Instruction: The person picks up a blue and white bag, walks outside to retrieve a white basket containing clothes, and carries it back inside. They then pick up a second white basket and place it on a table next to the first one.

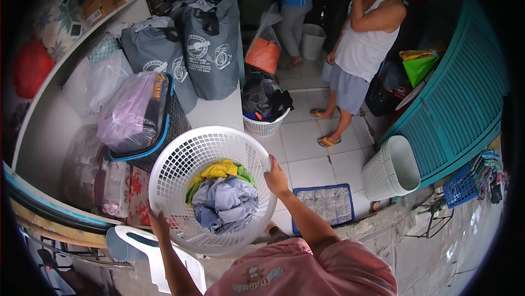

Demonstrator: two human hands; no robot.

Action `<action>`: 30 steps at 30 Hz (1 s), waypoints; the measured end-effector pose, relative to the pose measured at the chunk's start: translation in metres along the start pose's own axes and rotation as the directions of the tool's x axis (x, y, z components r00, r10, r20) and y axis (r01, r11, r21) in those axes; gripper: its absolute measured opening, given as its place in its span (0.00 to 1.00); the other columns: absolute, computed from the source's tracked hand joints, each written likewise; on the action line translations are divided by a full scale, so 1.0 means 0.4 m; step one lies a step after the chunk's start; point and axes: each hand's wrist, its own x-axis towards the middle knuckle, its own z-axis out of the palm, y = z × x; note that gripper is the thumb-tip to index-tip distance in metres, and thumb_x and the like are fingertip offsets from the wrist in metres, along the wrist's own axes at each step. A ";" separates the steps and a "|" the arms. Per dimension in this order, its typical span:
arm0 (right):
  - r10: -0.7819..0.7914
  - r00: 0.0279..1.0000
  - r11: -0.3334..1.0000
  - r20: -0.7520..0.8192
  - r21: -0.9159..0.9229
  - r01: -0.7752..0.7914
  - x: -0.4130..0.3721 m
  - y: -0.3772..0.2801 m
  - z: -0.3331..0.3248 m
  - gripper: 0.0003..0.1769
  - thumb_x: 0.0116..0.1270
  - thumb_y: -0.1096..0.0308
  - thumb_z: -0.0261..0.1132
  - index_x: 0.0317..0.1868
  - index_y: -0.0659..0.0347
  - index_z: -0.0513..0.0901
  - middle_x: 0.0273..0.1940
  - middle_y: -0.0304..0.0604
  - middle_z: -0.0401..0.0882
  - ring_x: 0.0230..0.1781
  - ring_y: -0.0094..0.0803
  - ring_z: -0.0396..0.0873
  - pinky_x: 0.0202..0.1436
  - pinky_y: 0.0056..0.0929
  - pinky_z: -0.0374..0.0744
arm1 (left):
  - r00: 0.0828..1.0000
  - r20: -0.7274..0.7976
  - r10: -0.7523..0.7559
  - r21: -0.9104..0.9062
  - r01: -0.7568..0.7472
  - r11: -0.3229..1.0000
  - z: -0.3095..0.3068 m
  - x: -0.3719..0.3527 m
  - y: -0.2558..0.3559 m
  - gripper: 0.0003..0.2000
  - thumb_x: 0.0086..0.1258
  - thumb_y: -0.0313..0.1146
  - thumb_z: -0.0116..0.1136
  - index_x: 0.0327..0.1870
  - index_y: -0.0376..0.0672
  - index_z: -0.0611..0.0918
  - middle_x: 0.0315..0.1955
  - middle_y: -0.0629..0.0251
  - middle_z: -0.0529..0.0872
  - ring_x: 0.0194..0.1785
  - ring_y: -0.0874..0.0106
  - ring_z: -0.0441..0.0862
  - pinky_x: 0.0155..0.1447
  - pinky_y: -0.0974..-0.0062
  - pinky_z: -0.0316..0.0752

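Note:
A white plastic laundry basket (219, 133) with a slotted wall is held between my two hands, its mouth facing up toward me. My left hand (159, 224) grips the rim at the lower left, its fingers partly hidden. On the opposite side, my right hand (276, 178) is closed on the rim. Inside, near the bottom, lies a crumpled heap of light blue-grey cloth (227, 197), with yellow cloth (220, 168) and a bit of green cloth (245, 174) behind it.
Grey laundry bags (210, 50) and a dark basket with a blue rim (170, 104) stand at left. Ahead are a filled white basket (264, 126) and a person in a white tank top (361, 39). Stacked bins (391, 167), a mat (324, 204) and a teal louvered door (454, 94) are right.

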 end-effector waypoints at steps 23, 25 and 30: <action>0.045 0.999 0.999 -0.008 -0.003 -0.045 0.006 0.005 0.009 0.34 0.48 0.70 0.53 0.59 0.54 0.54 0.48 0.55 0.68 0.46 0.51 0.69 0.48 0.43 0.68 | 1.000 0.008 -0.001 -0.120 0.002 0.993 -0.013 -0.014 0.043 0.24 0.56 0.27 0.48 0.55 0.34 0.59 0.43 0.45 0.72 0.40 0.57 0.76 0.34 0.70 0.74; 0.046 0.999 0.999 -0.009 0.001 -0.046 0.001 -0.007 0.000 0.34 0.48 0.69 0.53 0.59 0.53 0.54 0.47 0.55 0.68 0.46 0.50 0.69 0.48 0.42 0.68 | 1.000 -0.012 0.025 -0.044 -0.025 0.999 -0.010 -0.014 0.036 0.24 0.57 0.28 0.47 0.55 0.32 0.59 0.43 0.44 0.72 0.42 0.53 0.74 0.42 0.65 0.69; 0.065 0.998 0.998 0.013 -0.005 -0.065 -0.003 -0.012 -0.006 0.33 0.49 0.69 0.53 0.59 0.54 0.54 0.47 0.55 0.69 0.46 0.51 0.69 0.48 0.42 0.68 | 0.999 -0.034 0.008 -0.010 -0.009 1.000 0.004 0.001 -0.007 0.24 0.57 0.29 0.47 0.54 0.32 0.59 0.43 0.42 0.72 0.44 0.51 0.73 0.46 0.63 0.66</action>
